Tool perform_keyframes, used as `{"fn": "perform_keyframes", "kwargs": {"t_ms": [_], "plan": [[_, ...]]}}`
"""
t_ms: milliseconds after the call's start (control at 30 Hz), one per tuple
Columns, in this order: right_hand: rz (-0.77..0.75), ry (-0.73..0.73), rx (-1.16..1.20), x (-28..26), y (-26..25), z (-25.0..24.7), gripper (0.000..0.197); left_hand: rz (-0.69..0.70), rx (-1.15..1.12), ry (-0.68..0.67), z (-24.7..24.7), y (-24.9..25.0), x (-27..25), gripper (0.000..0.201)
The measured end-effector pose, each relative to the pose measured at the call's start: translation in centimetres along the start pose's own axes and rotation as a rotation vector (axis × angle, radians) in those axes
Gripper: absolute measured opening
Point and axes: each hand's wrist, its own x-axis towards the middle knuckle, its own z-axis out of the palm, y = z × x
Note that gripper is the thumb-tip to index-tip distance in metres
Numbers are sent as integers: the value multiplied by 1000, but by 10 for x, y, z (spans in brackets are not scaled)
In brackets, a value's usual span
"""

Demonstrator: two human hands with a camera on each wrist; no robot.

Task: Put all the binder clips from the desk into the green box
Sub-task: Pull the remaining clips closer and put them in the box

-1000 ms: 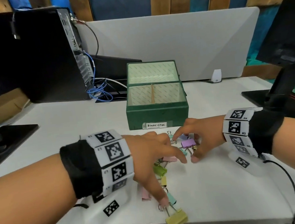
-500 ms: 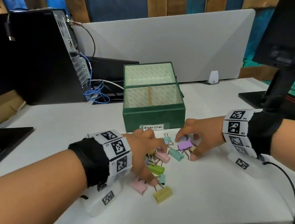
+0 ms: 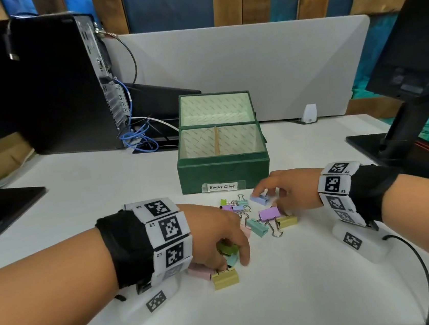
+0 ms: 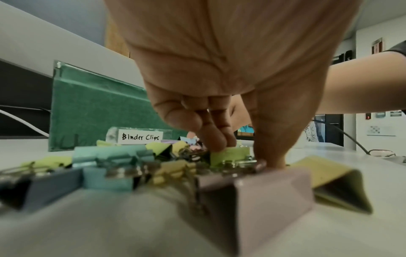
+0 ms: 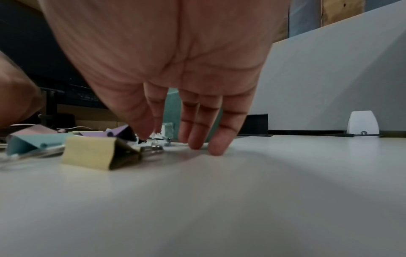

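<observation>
A: Where do the binder clips [image 3: 257, 220] lie from the hands?

B: Scattered on the white desk [image 3: 302, 286] in the middle of the frame, between the two hands and just below the green box [image 3: 223, 170]. The spread runs from its label down toward lower centre.

A: And which hand is nearer what?

B: The left hand [image 3: 216, 235] sits over the lower end. In the left wrist view its fingers are curled down and the thumb presses by a wire handle, with a green clip [image 4: 228, 153] under the fingertips; it looks like a pinch on that clip, though I judge that rather than see it cleanly. A yellow clip [image 3: 225, 278] and a pink clip [image 3: 200, 270] lie just beside it.

A: The right hand [image 3: 288, 190]?

B: At the upper end, nearest the box. Its fingers are relaxed and spread, tips touching the desk; whether thumb and forefinger nip the lavender clip [image 3: 260, 199] I cannot tell.

A: So the move turns on?

B: The box lies straight up the frame from both hands, close by, the right hand nearer.

A: Anything in it?

B: Lid propped open, a divider splitting it into two compartments, no clips visible inside
</observation>
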Motion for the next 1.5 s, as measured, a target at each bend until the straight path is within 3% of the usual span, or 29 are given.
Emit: {"fn": "perform_keyframes", "kwargs": {"t_ms": [167, 333, 533, 667, 767, 933, 1100, 1233, 1367, 1500], "plan": [[-8, 57, -46, 1, 4, 1, 42, -11, 45, 7, -3, -2, 9, 29], [-25, 47, -82, 2, 4, 1, 52, -33, 47, 21, -3, -4, 13, 21], [-10, 55, -80, 2, 8, 4, 26, -27, 41, 39, -3, -4, 15, 17], [7, 56, -72, 3, 9, 2, 29, -27, 34, 94, -2, -8, 14, 11], [5, 61, -90, 4, 10, 3, 31, -28, -14, 102, -3, -12, 12, 19], [-8, 63, -101, 5, 11, 4, 23, -20, -78, 165, -11, -13, 2, 16], [-44, 132, -35, 0, 7, 0, 20, -198, -57, 274, -23, -47, -13, 27], [-126, 68, -23, -2, -3, -4, 17, -390, -28, 222, -16, -75, -22, 35], [-125, -11, -58, 6, -9, 0, 16, -412, -69, 181, 0, -79, -19, 22], [-96, -18, -41, 10, -9, 1, 16, -398, -81, 160, 5, -76, -14, 29]]}}
